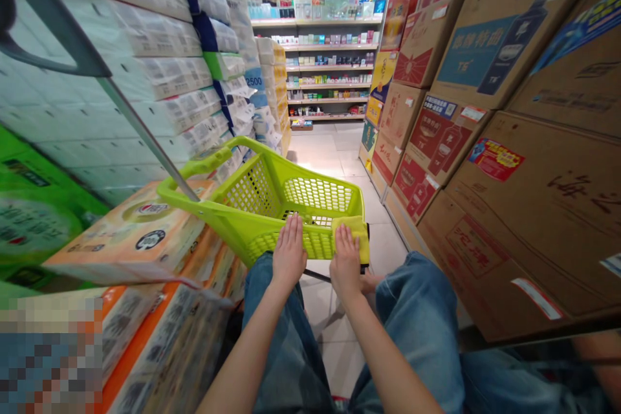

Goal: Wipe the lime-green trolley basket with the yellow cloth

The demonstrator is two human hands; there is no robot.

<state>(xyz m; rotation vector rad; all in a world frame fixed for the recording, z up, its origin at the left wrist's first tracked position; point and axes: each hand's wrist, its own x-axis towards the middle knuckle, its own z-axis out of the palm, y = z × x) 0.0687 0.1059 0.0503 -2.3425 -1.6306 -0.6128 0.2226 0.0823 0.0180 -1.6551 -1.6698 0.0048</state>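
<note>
In front of my knees stands a lime-green plastic shopping basket with lattice walls and a long grey pull handle slanting up to the left. My left hand rests on its near rim, fingers stretched out and nearly together, with nothing in it. A yellow cloth is draped over the basket's right end. My right hand lies flat on the cloth, fingers extended, pressing it against the basket wall. Through the lattice, the inside shows only its green floor.
Stacked tissue packs rise on the left, with orange-topped packs lower down beside the basket. Cardboard liquor cartons are piled along the right. Shelves of small goods stand at the far end of the tiled aisle.
</note>
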